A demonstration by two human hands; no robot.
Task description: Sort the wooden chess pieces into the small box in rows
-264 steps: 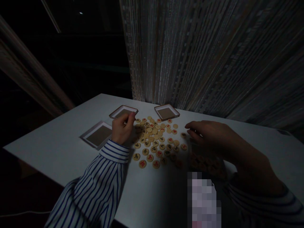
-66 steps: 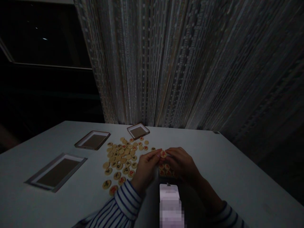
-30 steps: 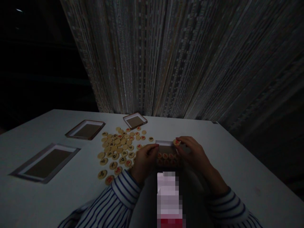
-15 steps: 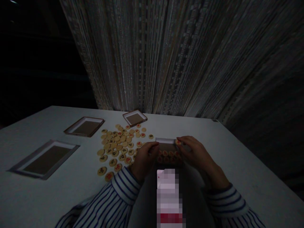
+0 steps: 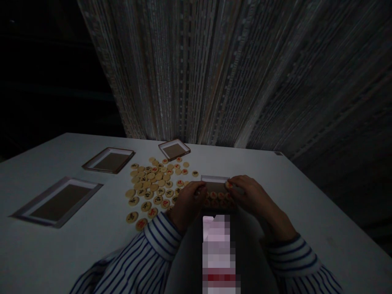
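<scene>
A small box (image 5: 216,178) lies in front of me, with two rows of round wooden pieces marked in red (image 5: 213,195) along its near side. Between the thumb and fingers of my right hand (image 5: 249,194) is a red-marked wooden piece (image 5: 228,185), over the box's right side. My left hand (image 5: 188,204) is at the box's left edge, fingers curled in; what they hold, if anything, is too dark to make out. Left of the box, several loose wooden pieces (image 5: 159,176) with red, black or blank faces are spread in a pile.
Three shallow open trays stand on the white table (image 5: 306,212): one at the left (image 5: 98,185), one behind it (image 5: 108,170), one at the back (image 5: 190,152). A lit phone (image 5: 208,222), partly blurred, is below the box. A string curtain (image 5: 199,73) hangs behind.
The view has shifted slightly. My left fingers have curled in a little more at the box's left edge. My right hand still holds the red-marked piece in nearly the same place.
</scene>
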